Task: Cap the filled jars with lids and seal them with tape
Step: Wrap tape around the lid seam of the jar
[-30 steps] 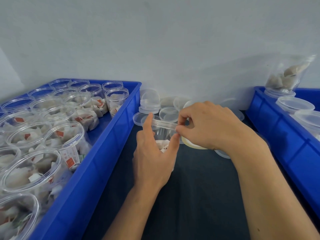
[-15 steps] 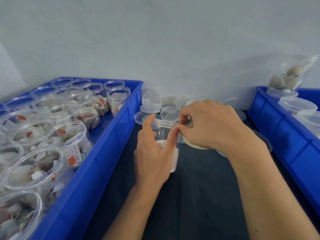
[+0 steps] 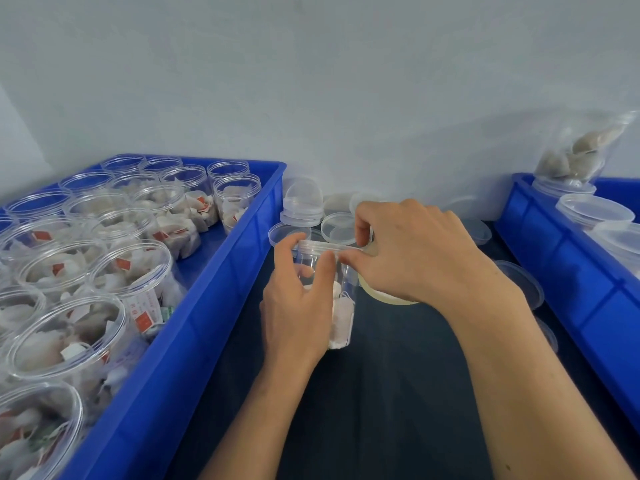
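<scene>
Between both crates, left hand (image 3: 298, 306) grips jar (image 3: 341, 317).

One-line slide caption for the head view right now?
Left hand steadies a lidded clear jar while right hand works at its rim, tape roll beneath, between two blue bins.

left hand (image 3: 298, 306) gripping jar (image 3: 341, 289), right hand (image 3: 412, 258) pinching tape (image 3: 388, 296)
</scene>
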Tool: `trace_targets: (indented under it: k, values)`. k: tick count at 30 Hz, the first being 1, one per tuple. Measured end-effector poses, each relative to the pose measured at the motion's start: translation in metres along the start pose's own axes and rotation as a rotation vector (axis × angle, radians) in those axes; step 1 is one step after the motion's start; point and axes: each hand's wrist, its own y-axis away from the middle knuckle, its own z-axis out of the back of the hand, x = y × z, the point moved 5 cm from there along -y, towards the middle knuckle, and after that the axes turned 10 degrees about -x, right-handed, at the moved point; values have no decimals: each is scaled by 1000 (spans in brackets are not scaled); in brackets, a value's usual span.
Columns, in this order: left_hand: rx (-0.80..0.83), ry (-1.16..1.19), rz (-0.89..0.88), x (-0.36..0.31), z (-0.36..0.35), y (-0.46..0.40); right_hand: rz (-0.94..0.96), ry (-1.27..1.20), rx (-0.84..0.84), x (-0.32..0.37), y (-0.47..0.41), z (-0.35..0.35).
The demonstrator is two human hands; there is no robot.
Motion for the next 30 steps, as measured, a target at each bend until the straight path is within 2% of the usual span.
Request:
trace_targets:
  k: [5,8,14,23,30]
  values:
    - [20,-21,1,-1,-2,0,22,16,12,5,1,3]
    - [21,-4,3,-1,-2,-1,-2,-8,83,4,2,2]
    - [-43,16,-10,-4,4,0,-189,-299,271,-10,7,-5]
    - [-222,-13,-56,-7,19,-2,-151,-285,296,0,6,-4]
    - [-222,-15,-47,-10,19,-1,-56,-167,193,8,6,2]
